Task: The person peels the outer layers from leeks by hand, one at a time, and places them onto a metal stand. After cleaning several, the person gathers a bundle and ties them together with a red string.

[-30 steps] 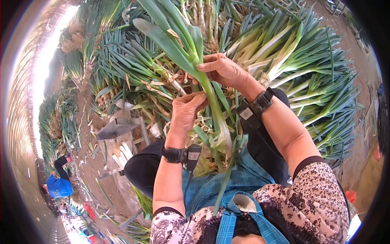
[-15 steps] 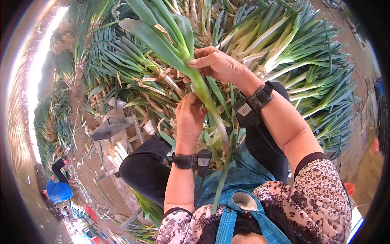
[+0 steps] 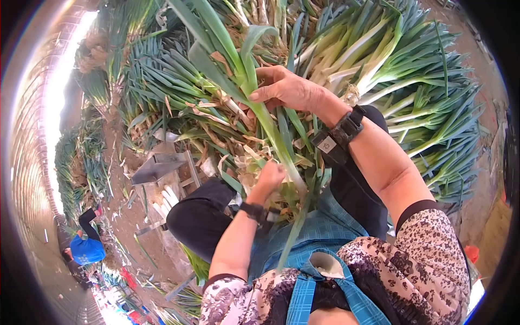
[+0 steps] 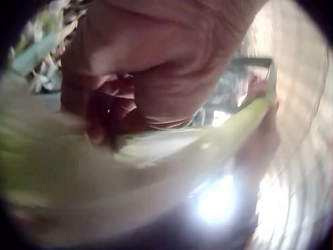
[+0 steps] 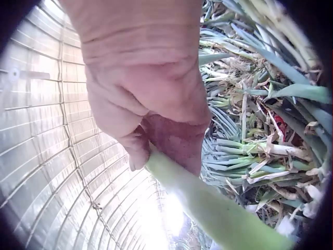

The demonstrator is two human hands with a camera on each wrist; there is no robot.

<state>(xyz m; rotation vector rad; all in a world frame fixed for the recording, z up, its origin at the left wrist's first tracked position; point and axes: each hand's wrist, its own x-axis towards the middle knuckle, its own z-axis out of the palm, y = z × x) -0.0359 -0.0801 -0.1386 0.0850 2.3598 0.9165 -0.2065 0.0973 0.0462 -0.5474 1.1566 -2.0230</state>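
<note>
A large green onion (image 3: 277,138) slants across the middle of the head view, its leaves at the top and its pale root end toward the lap. My right hand (image 3: 290,89) grips it where the leaves fan out, thumb across the front. In the right wrist view the stalk (image 5: 208,203) runs out from under the curled fingers. Lower down, beside the pale part, is my left hand (image 3: 271,176), slightly blurred. The left wrist view shows its fingers curled in against a pale outer layer (image 4: 161,146) of the stalk; its fingertips are partly hidden.
Bundles of green onions (image 3: 422,108) lie fanned out at the right, with more heaped (image 3: 168,81) at the left. Peeled white stalks (image 3: 167,199) lie by a metal stand (image 3: 157,168) near the left knee. Another person (image 3: 86,246) in blue is far left.
My left hand has moved down the stalk, from close below the right hand toward the root end. The right hand keeps its grip near the leaves.
</note>
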